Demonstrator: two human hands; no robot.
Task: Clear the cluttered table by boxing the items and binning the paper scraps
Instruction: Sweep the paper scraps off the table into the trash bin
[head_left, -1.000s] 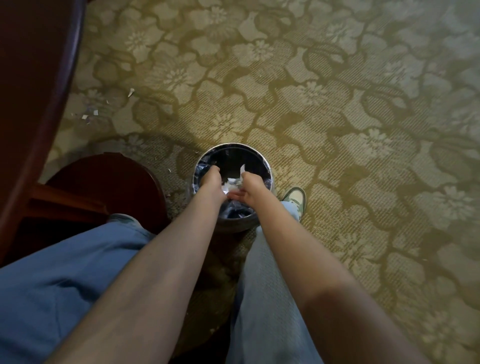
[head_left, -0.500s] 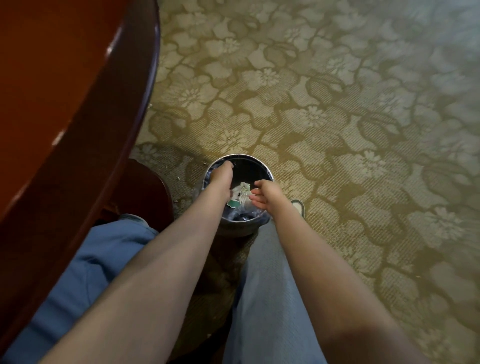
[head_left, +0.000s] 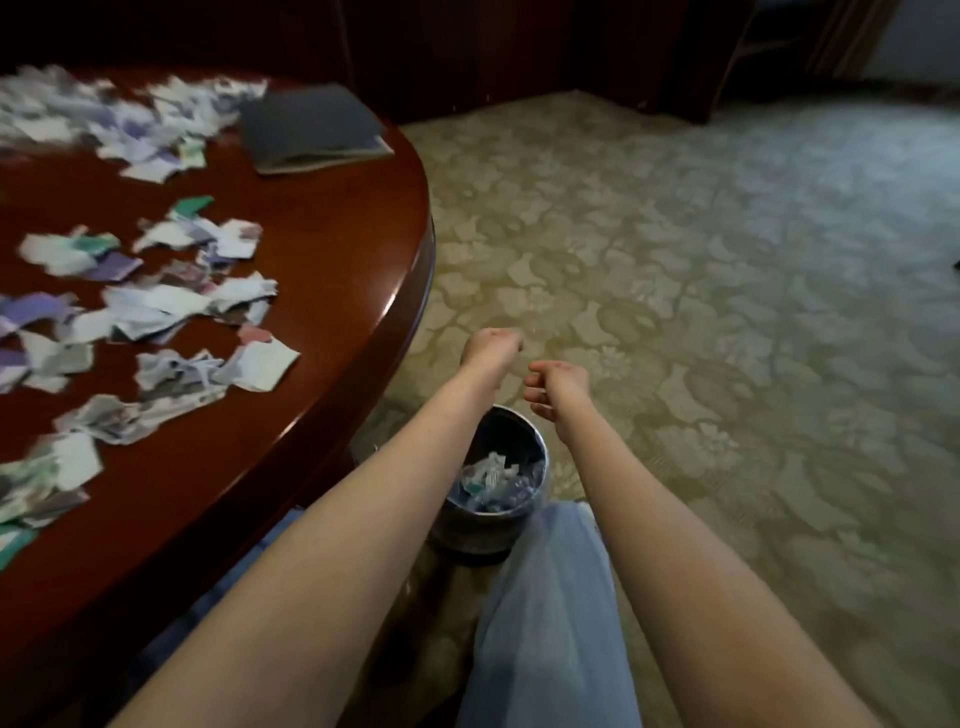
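Setting: carpeted indoor room, domestic or hotel-type; cannot tell which. Evidence: wall-to-wall floral carpet (head_left: 701, 322), polished dark-red wooden table (head_left: 337, 260) with a rounded edge, dark wood panelling (head_left: 519, 47) along the far wall, small metal waste bin (head_left: 475, 535) on the floor.

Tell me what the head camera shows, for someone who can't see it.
The left hand and right hand hover by a small floor bin holding paper scraps. The red table at left is littered with torn scraps.
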